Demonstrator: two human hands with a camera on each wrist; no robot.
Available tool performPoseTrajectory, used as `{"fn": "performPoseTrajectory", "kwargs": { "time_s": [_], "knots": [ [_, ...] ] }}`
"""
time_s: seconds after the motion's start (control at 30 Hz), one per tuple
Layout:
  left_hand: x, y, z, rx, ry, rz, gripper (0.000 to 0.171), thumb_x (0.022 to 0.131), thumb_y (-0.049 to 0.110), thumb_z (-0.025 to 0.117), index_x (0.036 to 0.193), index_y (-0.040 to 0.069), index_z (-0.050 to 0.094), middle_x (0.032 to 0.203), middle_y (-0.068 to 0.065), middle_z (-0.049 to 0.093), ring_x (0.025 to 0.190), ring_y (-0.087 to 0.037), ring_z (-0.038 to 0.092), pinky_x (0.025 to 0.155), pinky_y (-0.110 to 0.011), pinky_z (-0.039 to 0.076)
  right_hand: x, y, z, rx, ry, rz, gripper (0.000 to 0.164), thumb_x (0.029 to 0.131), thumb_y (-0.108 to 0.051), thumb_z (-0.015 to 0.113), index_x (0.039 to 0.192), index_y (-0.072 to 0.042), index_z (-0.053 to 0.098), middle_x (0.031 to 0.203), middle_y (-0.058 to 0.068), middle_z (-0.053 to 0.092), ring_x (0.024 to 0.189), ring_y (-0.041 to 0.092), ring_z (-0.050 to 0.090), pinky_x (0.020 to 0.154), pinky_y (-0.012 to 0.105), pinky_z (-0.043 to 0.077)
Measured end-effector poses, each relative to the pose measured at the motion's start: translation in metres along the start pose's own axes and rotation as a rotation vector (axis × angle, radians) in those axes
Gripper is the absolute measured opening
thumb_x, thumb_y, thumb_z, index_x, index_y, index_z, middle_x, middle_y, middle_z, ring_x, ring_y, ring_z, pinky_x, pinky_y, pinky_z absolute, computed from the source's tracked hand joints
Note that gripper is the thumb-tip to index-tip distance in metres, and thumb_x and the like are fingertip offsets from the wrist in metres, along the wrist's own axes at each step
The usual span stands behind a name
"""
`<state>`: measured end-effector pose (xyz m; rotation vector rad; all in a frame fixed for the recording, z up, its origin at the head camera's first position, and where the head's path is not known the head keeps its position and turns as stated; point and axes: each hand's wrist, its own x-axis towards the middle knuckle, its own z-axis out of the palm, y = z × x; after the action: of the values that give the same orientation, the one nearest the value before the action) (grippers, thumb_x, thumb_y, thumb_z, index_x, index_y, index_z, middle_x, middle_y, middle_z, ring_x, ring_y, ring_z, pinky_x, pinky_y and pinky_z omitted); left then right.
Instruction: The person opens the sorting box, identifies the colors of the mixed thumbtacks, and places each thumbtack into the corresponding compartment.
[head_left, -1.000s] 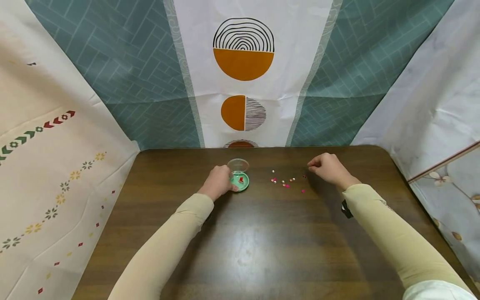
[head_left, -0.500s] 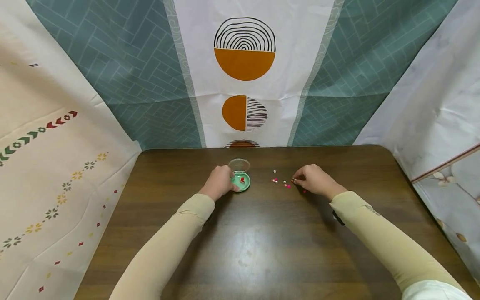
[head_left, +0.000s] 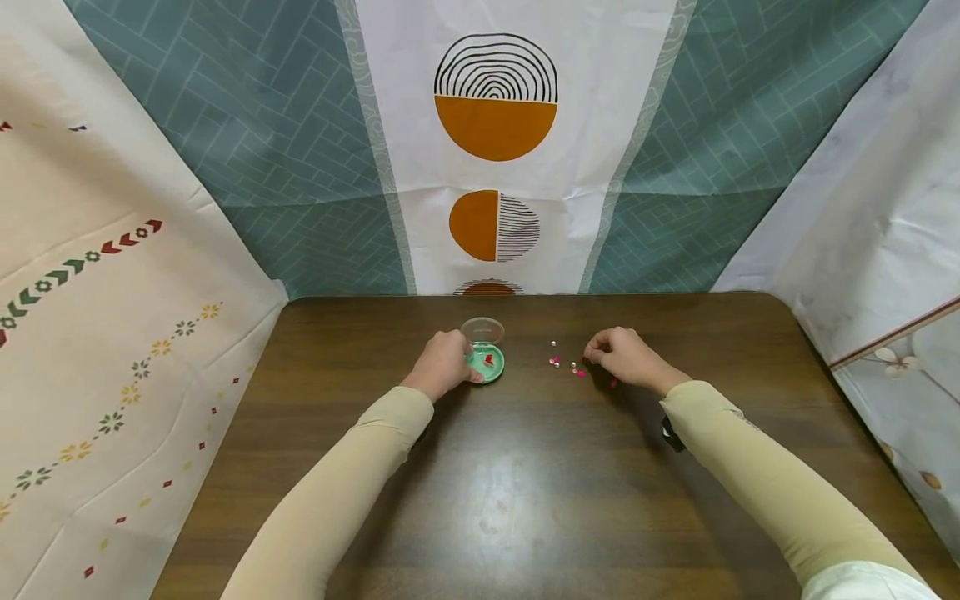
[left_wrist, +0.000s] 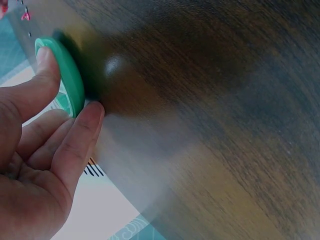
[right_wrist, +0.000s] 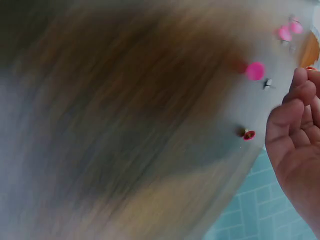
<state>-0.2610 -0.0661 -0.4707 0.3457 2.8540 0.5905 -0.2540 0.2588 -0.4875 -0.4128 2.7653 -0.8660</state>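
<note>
- Gripping the green case with my left hand, I have my thumb over its rim and my fingers around its outer side, so this grip is clamped on the case.
- The case is near the far edge of the brown table, left of the loose tacks; its clear lid stands raised on the far side.
- Inside the case lie a few red bits, too small to make out fully.
- My right hand has thumb and fingertips together, pinching a small red tack that is mostly hidden by my fingers.
- Near that hand, apart from it, lie a pink tack with a silver tack just beside it, and a red-headed tack.
- More pink tacks lie close together farther off, on the side toward the case.
- Pale yellow sleeves cover both arms, the left sleeve and the right sleeve, with a dark strap by my right wrist.
- Beyond the table hangs a teal and white cloth with orange half-circles.
</note>
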Motion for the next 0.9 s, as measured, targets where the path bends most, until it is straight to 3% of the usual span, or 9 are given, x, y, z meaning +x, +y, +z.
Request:
{"fn": "performPoseTrajectory", "kwargs": {
  "time_s": [0.13,0.23,0.57,0.77,0.9],
  "knots": [
    [0.000,0.000,0.000,-0.008,-0.004,-0.002,0.044,0.064,0.033,0.086,0.097,0.006,0.073,0.094,-0.004,0.071,0.087,-0.021,0.060,0.082,-0.035,0.050,0.001,-0.001,-0.006,0.252,-0.039,0.084,0.024,0.096,-0.017,0.050,0.100,0.001,0.065,0.091,0.015,0.064,0.070,0.017,0.052,0.062,0.027,0.045],
    [0.000,0.000,0.000,-0.002,-0.002,-0.002,0.043,0.064,0.033,0.086,0.096,0.007,0.074,0.092,-0.003,0.070,0.086,-0.020,0.059,0.081,-0.034,0.049,0.001,-0.002,-0.009,0.356,-0.066,0.107,0.029,0.098,-0.019,0.047,0.103,0.005,0.061,0.091,0.020,0.059,0.065,0.016,0.047,0.058,0.027,0.042],
    [0.001,0.000,0.001,0.015,0.011,0.014,0.043,0.062,0.034,0.087,0.094,0.007,0.074,0.086,0.000,0.069,0.080,-0.018,0.056,0.074,-0.031,0.047,-0.002,0.000,-0.011,0.470,-0.061,0.128,0.037,0.096,-0.031,0.052,0.104,0.004,0.063,0.090,0.020,0.059,0.066,0.014,0.049,0.063,0.030,0.046],
    [0.002,-0.001,0.002,0.037,0.019,0.025,0.041,0.062,0.036,0.087,0.091,0.009,0.074,0.084,0.001,0.068,0.084,-0.020,0.055,0.076,-0.032,0.047,0.000,-0.003,-0.015,0.665,-0.009,0.174,0.028,0.093,-0.019,0.054,0.103,0.006,0.062,0.108,0.023,0.067,0.074,0.013,0.064,0.073,0.032,0.055],
    [0.002,-0.001,0.002,0.035,0.016,0.018,0.042,0.062,0.035,0.086,0.093,0.009,0.074,0.089,-0.001,0.069,0.090,-0.023,0.056,0.081,-0.035,0.048,0.001,-0.005,-0.017,0.780,0.022,0.205,0.023,0.090,-0.014,0.056,0.096,0.008,0.060,0.104,0.024,0.068,0.074,0.013,0.068,0.075,0.035,0.056]
  ]
}}
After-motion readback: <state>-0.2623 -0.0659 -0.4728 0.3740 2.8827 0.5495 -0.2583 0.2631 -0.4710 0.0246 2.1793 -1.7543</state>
